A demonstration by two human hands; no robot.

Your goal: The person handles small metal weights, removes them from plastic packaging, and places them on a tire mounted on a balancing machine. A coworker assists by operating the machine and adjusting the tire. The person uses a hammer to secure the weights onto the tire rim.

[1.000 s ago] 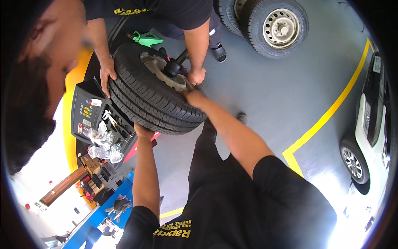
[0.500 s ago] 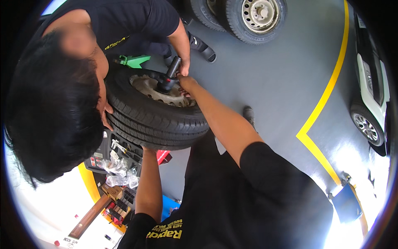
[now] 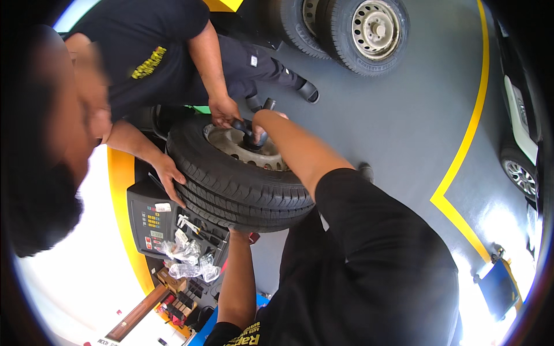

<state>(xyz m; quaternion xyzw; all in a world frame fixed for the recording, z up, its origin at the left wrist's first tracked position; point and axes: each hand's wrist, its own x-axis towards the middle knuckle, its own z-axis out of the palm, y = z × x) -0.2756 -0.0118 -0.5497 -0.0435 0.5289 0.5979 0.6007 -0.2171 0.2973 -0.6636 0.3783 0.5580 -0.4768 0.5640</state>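
Note:
A black tyre on a pale steel wheel rim lies tilted before me, a threaded shaft rising through its centre. My right hand is closed around the black clamping nut on that shaft; some of its fingers are hidden. Under the near side of the tyre, my left hand touches the tread, its fingers out of sight. A co-worker's hand grips the nut's side handle, and the same person's other hand lies against the tyre's left side.
A dark machine panel with buttons stands at left, with clear plastic bags in its tray. More wheels stand at the back. At right are a yellow floor line and a parked car. The co-worker leans in from the left.
My right hand has gone from the nut's side to around it. The co-worker has leaned back, with a hand now at the nut's handle. The whole view has shifted.

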